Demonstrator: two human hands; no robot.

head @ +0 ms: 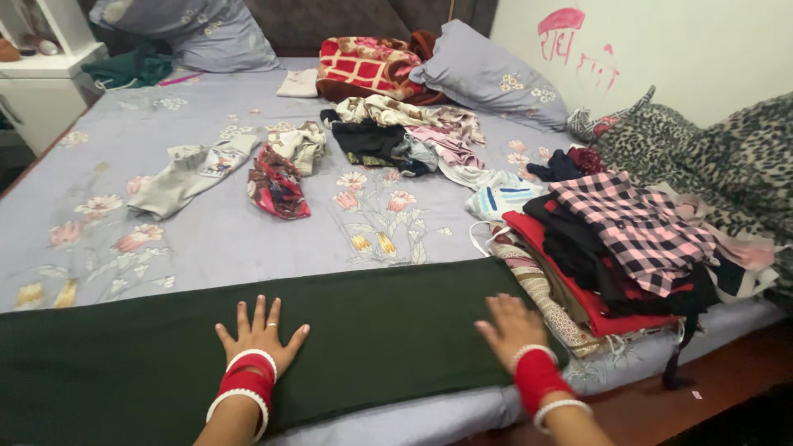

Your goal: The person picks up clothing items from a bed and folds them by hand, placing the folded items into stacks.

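Both hands lie flat on the green cloth [388,330] across the bed [231,239]: left hand [260,334] fingers spread, right hand [508,326] open, beside the clothes pile [619,248].

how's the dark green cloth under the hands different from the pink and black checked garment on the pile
The dark green cloth is plain and spread flat along the bed edge; the pink and black checked garment is patterned and lies rumpled atop a pile. The left hand and right hand press the green cloth; nothing touches the checked garment. Both lie on the bed.
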